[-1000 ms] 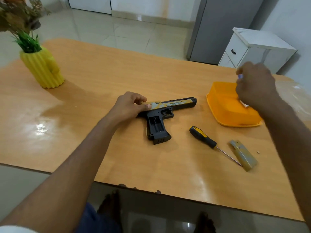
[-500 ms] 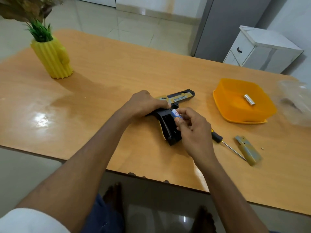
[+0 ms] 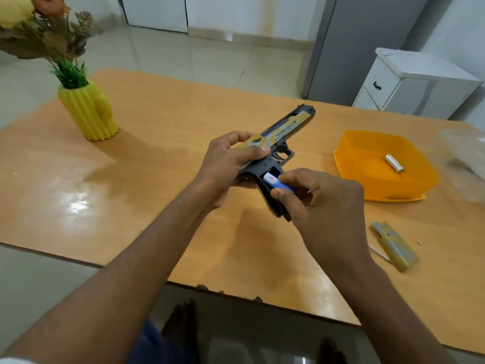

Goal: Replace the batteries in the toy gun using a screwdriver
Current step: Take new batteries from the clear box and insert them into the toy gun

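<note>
A black and yellow toy gun (image 3: 286, 128) is lifted off the table, barrel pointing away to the right. My left hand (image 3: 225, 164) grips its rear end. Its grip has an open battery slot facing me. My right hand (image 3: 315, 203) pinches a blue and white battery (image 3: 273, 180) whose upper end lies in that slot. The battery cover (image 3: 395, 245), a yellowish flat piece, lies on the table at the right. Only the thin tip of the screwdriver (image 3: 380, 254) shows beside it; my right arm hides the rest.
An orange plastic tray (image 3: 367, 185) at the right holds one silver battery (image 3: 394, 162). A yellow ribbed vase (image 3: 88, 112) with flowers stands at the far left. A clear plastic bag (image 3: 464, 158) lies at the right edge. A tiny screw (image 3: 419, 242) rests near the cover.
My right hand came from the orange tray with a battery to the gun's grip. My left hand lifted the gun off the table and tilted it.
</note>
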